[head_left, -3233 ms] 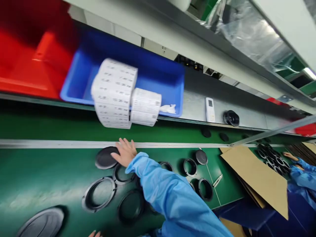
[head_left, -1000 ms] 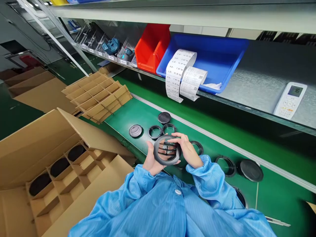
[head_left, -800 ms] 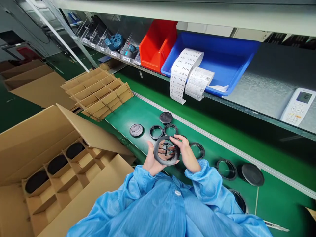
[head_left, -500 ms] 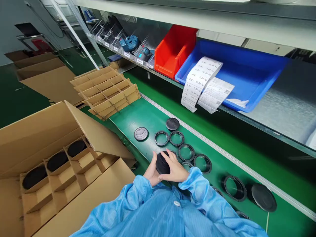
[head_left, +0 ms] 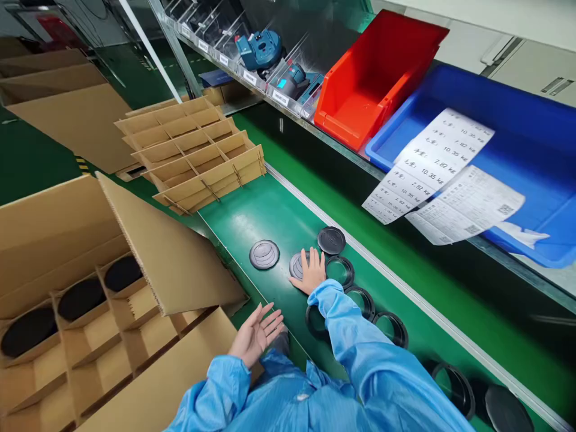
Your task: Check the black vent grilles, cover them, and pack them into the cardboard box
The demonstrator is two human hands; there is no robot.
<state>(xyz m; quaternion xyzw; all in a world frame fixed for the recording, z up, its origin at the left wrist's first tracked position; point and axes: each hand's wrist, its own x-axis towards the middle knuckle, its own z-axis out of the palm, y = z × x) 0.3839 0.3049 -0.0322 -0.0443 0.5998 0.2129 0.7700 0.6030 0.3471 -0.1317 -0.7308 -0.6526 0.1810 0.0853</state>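
Right hand (head_left: 310, 273) fingers flat on grey disc (head_left: 297, 264) — left hand (head_left: 254, 332) seemingly empty.

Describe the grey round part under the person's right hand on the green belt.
The grey round cap lies flat on the green belt, looking like moulded plastic with raised concentric ridges. The right hand rests palm-down on it and hides most of it. A matching grey disc lies apart on one side; a black ring sits close on the other.
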